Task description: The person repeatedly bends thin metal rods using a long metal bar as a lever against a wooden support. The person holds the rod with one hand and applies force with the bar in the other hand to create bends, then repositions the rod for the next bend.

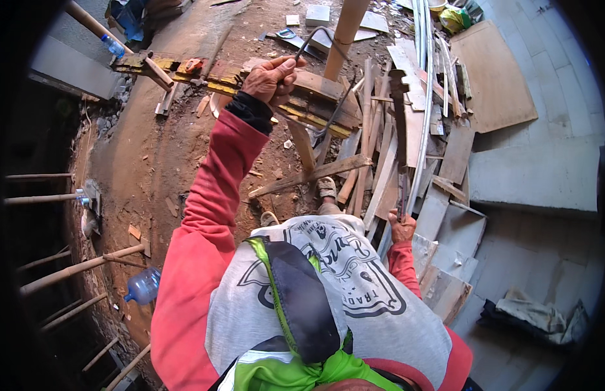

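My left hand [273, 79] is raised over a narrow wooden bench [322, 98] with yellow edges. Its fingers are closed on a thin dark bent steel rod [305, 45], which loops up and then runs down past the bench's right end. Low on my right side, my right hand [401, 228] grips the lower end of a long rusty bar [401, 137]. That bar stands roughly upright and has a notched, hook-like head, apart from the rod. An orange tape measure [193, 65] rests on the bench, left of my left hand.
Loose boards and strips [380, 150] lie piled right of the bench, beside long pale pipes [425, 130]. A bamboo pole [345, 39] rises behind the bench. A plywood sheet [494, 78] lies at right. A blue water jug [144, 285] stands near the dark drop-off at left.
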Demonstrator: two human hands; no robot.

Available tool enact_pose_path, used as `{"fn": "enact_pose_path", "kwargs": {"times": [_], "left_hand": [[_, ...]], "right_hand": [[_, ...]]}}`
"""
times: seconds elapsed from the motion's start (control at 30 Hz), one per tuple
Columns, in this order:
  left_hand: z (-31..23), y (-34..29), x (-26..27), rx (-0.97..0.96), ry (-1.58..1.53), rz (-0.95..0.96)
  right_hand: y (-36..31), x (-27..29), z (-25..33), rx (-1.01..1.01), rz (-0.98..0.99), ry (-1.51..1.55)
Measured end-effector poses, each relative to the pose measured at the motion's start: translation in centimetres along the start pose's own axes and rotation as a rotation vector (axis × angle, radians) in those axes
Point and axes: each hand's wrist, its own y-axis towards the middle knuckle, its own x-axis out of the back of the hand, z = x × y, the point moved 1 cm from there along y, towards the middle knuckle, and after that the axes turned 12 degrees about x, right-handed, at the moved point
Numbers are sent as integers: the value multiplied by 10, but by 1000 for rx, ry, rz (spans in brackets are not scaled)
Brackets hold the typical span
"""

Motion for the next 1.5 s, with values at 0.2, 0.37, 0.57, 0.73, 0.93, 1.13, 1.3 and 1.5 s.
{"fn": "enact_pose_path", "kwargs": {"times": [0.2, 0.37, 0.57, 0.73, 0.93, 1.13, 1.3, 1.5], "left_hand": [[63, -6, -10, -399, -385, -303], [220, 23, 35, -251, -562, -663], [273, 24, 46, 103, -579, -757], [284, 21, 60, 76, -579, -671], [270, 29, 101, 124, -630, -761], [235, 47, 173, -269, 146, -1021], [208, 59, 192, -173, 696, -1059], [193, 52, 179, -51, 551, -908]], "right_hand": [[14, -14, -3, -16, -47, 59], [15, -23, -6, -10, -86, 159], [14, -28, -37, -107, -27, 120], [16, -31, -32, -112, 34, 116], [9, -34, -29, -107, 77, 115], [4, -30, -14, -107, 87, 72], [0, -31, -20, -82, 90, 56], [-5, -33, -15, -196, 67, 64]]}}
